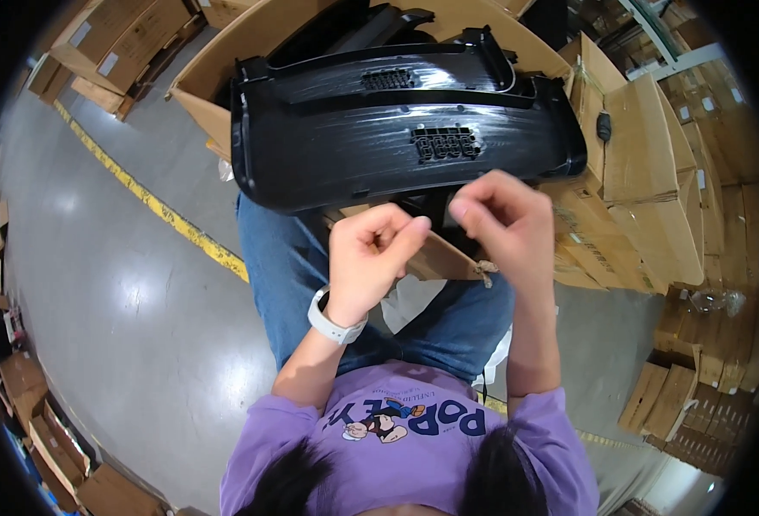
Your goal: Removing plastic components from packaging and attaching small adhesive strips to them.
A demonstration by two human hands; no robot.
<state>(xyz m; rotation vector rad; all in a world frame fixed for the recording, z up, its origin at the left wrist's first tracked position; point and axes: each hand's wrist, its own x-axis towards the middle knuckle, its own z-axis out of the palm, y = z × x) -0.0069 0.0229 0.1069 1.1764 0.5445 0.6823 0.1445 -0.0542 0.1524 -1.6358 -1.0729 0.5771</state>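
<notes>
2 hands are working at the near edge of a black plastic housing.

The left hand and right hand are curling with fingertips pressed together; any pinched item is too small to make out. The housing is resting across the lap, partly hiding an open cardboard box behind it.

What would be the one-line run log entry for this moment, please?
left hand: pinched, by cardboard flap | right hand: fingers pinched, contents unclear | black plastic panel: across lap, over open carton | seated, concrete floor
</notes>
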